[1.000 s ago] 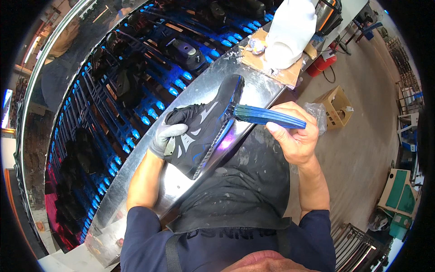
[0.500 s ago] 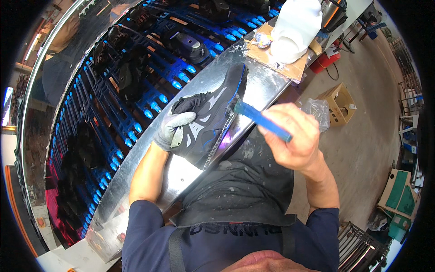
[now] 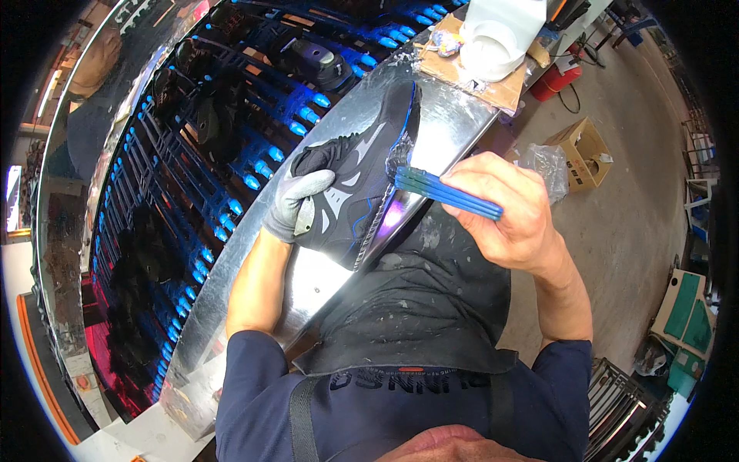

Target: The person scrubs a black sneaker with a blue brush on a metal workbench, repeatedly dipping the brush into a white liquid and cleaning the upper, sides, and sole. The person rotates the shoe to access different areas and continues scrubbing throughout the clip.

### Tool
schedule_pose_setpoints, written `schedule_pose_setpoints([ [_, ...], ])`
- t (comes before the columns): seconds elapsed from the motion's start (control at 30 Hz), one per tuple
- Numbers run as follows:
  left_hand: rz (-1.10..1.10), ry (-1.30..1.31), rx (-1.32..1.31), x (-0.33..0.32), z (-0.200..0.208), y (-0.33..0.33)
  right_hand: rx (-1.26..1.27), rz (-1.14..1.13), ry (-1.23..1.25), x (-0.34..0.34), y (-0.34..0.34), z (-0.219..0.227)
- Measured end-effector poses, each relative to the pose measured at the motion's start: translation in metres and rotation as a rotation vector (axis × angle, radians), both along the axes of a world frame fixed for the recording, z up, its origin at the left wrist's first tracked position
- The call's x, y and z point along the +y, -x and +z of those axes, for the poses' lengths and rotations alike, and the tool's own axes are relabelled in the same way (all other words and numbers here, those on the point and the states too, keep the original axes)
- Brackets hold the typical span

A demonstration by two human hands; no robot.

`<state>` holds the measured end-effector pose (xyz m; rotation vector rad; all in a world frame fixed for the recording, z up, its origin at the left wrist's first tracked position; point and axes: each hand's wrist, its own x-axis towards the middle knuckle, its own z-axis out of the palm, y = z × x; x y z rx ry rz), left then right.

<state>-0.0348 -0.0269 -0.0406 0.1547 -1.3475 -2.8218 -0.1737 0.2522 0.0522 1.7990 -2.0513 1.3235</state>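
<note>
A black shoe upper (image 3: 362, 181) with grey trim and a blue line along its lower side is tilted over the metal ledge, toe pointing away from me. My left hand (image 3: 296, 206), in a grey glove, grips it at the heel and collar. In my bare right hand (image 3: 509, 212) is a blue-handled brush (image 3: 448, 195), fingers closed round the handle. Its dark bristles touch the shoe's lower right edge near the forefoot. Pale stitching shows along that edge towards the heel; the shoe's underside is mostly hidden.
Left of the metal ledge (image 3: 304, 300) runs a rack of blue-tipped rods (image 3: 260, 168) carrying dark shoes. A white plastic jug (image 3: 496, 50) with a wide opening stands on cardboard (image 3: 504, 96) at the far end. Beyond the ledge, a cardboard box (image 3: 583, 158) sits on the floor.
The brush has turned so its broad side shows, and its bristles press on the edge near the forefoot. My left hand keeps its grip on the shoe. The whole view has shifted slightly.
</note>
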Motion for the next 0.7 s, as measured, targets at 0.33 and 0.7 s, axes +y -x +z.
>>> schedule_pose_setpoints([
  [0.33, 0.029, -0.043, -0.024, 0.004, -0.003, 0.008, 0.064, -0.102, 0.042, -0.002, -0.031, -0.016],
  [0.7, 0.047, 0.045, -0.065, 0.004, 0.003, 0.01, 0.197, 0.147, -0.104, -0.004, 0.001, 0.001],
])
